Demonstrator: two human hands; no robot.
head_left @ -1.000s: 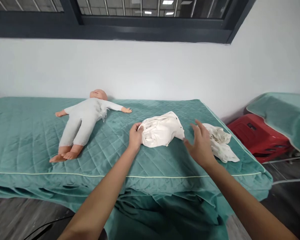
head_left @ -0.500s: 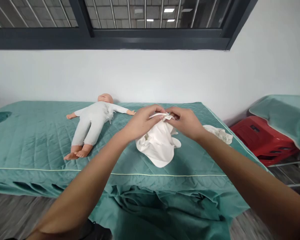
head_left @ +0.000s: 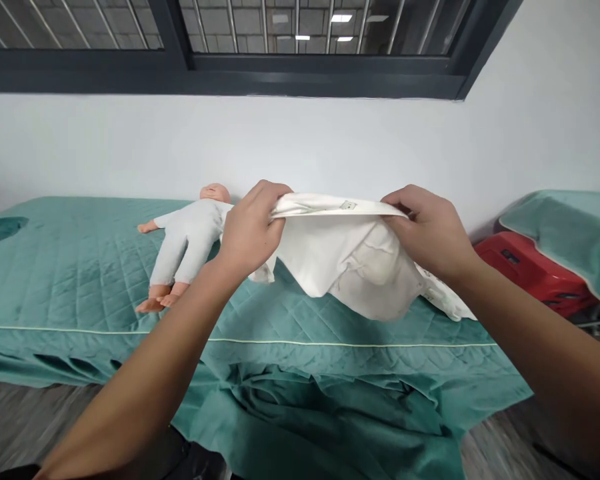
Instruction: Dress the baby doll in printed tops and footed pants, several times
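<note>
A white baby garment (head_left: 325,247) with a small printed pattern hangs stretched between my two hands above the bed. My left hand (head_left: 254,227) is closed on one end of its upper edge, thumb on the near side. The other end is pinched in my right hand (head_left: 425,223). The garment's lower part droops in loose folds just over or onto the bedspread; I cannot tell whether it touches. A baby doll (head_left: 193,230) in a pale suit lies on its back to the left, one arm hidden behind my left hand.
A green quilted bedspread (head_left: 90,267) covers the bed against the white wall. White printed cloth (head_left: 450,300) shows beside my right forearm; whether it joins the garment is unclear. At the right are a red plastic stool (head_left: 530,267) and another green cover (head_left: 565,227). A barred window (head_left: 320,77) is above.
My hands have moved from close together to wide apart. The garment, bunched between them before, is now spread along its upper edge and raised.
</note>
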